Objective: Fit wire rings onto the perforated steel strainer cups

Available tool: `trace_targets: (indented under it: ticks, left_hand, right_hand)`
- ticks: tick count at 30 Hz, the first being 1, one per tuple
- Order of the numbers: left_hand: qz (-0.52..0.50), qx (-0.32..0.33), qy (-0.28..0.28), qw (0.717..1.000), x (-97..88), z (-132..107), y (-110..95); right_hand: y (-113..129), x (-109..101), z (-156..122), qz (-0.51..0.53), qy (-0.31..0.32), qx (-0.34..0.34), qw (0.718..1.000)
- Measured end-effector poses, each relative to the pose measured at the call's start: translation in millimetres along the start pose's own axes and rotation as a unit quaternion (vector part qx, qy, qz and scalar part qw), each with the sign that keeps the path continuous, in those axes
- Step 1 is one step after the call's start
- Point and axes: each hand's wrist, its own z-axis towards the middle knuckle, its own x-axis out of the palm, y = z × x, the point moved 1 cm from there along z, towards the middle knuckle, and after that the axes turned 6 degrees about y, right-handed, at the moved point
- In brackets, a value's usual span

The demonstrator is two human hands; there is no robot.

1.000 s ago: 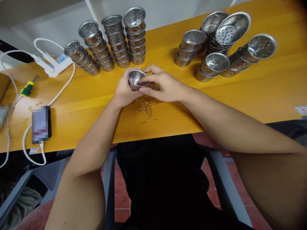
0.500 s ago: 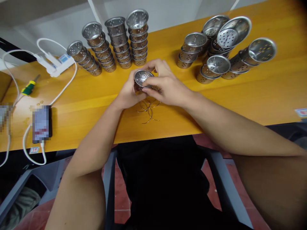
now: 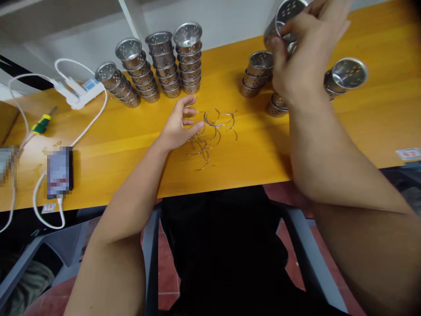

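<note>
My right hand [image 3: 304,57] is raised over the far right of the orange table [image 3: 329,131], its fingers wrapped round a perforated steel cup [image 3: 283,17], right above the leaning rows of the same cups [image 3: 342,77]. My left hand [image 3: 179,125] rests low on the table with its fingers spread and nothing in it, fingertips touching a loose pile of curved wire handles [image 3: 210,129]. Several stacks of the steel cups [image 3: 158,70] stand behind the left hand.
A white power strip [image 3: 77,90] with cables, a green-yellow screwdriver [image 3: 41,123] and a phone [image 3: 59,171] lie at the left. More short cup stacks [image 3: 258,74] stand at centre right. The table's front edge runs just before my lap.
Both hands held one cup over the wire pile; now my right hand has carried the cup up and to the right, and my left hand has let go and opened beside the wires.
</note>
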Motion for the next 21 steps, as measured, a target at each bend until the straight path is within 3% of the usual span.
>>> trace_targets:
  ticks: [5,14,21]
  left_hand:
    - [0.031,0.000,0.014,0.999,-1.4,-3.3,-1.8]
    - [0.079,-0.002,0.000,0.997,-0.2,-5.0,-8.8]
    - [0.081,-0.004,-0.004,0.997,1.5,-6.3,-14.5]
  right_hand:
    - [-3.7,-2.7,3.8,-0.020,0.054,0.044,0.997]
    - [-30.2,29.9,11.7,-0.025,0.084,-0.001,0.996]
    - [-28.8,24.8,8.0,-0.021,0.077,-0.009,0.997]
